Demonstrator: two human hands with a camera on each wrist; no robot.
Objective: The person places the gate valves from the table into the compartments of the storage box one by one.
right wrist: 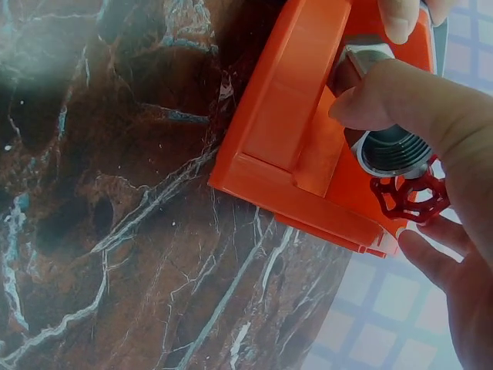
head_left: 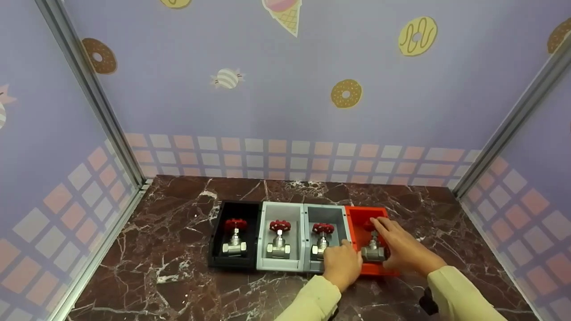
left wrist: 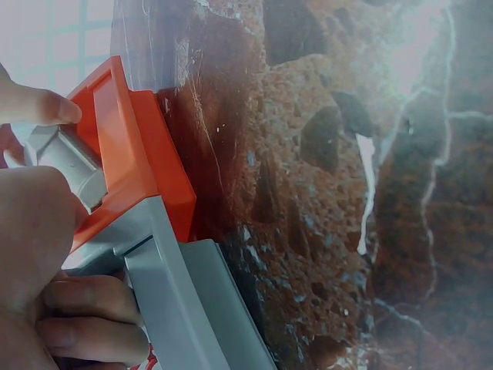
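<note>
A metal gate valve [head_left: 374,250] with a red handwheel [right wrist: 408,196] lies in the orange bin [head_left: 366,269]. My right hand [head_left: 403,244] holds this valve, its thumb [right wrist: 370,100] over the metal body and its fingers spread near the handwheel and the bin's edge. My left hand [head_left: 342,265] straddles the adjoining walls of the grey bin [left wrist: 185,308] and the orange one. Its curled fingers [left wrist: 92,327] reach down inside the grey bin, while the thumb is on the orange side, close beside the valve. Part of the valve is hidden by the hands.
Left of the grey bin, a white bin [head_left: 281,267] and a black bin [head_left: 232,263] continue the row, each with a red-wheeled valve inside. Another valve [head_left: 320,247] lies in the grey bin. The bins stand on a dark red marbled tabletop [head_left: 178,240], with patterned panels [head_left: 285,111] around it.
</note>
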